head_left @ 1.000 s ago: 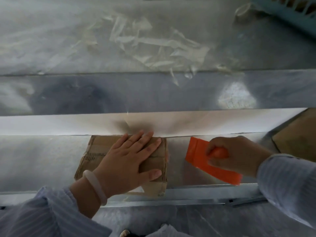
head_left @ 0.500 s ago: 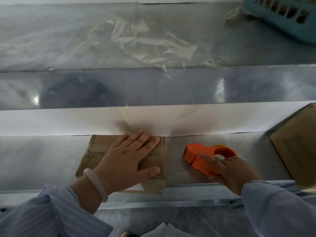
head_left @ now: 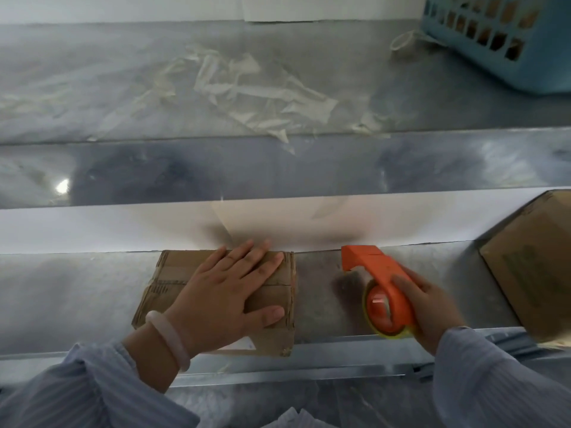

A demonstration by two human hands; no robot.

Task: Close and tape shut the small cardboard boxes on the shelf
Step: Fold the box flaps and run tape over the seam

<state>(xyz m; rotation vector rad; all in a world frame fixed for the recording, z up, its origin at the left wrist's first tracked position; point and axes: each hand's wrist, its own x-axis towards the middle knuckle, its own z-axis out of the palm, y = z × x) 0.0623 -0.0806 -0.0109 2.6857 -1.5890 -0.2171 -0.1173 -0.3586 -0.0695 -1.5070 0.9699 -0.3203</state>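
At the front edge of the lower shelf point(head_left: 77, 288), two pale striped sleeves point(head_left: 77, 390) come in from below, the left wrist wearing a pale bracelet point(head_left: 168, 338). The left hand point(head_left: 225, 291) lies flat on top of the small cardboard box point(head_left: 173, 273), fingers straight and slightly spread, the thumb stretched toward the box's right side; it presses on the closed flaps and grips nothing. The box sits near the middle of the shelf, its near face at the front edge and its far side close to the white back panel point(head_left: 92, 230). A seam between the flaps shows to the right of the fingers. Just beside the box, toward the right, the right hand point(head_left: 432, 307) has its fingers curled round the body of an orange tape dispenser point(head_left: 375, 267), whose yellowish tape roll point(head_left: 386, 332) is near the front edge and whose flat nose points toward the back panel. Whether the dispenser rests on the shelf or is held just above it cannot be told. At the right end of the shelf stands a larger cardboard box point(head_left: 531, 267), well apart from the small one. Farther back, on the upper shelf point(head_left: 92, 72), crumpled strips of clear tape point(head_left: 262, 97) lie near the middle, and a blue plastic basket point(head_left: 506, 41) sits in the far right corner.
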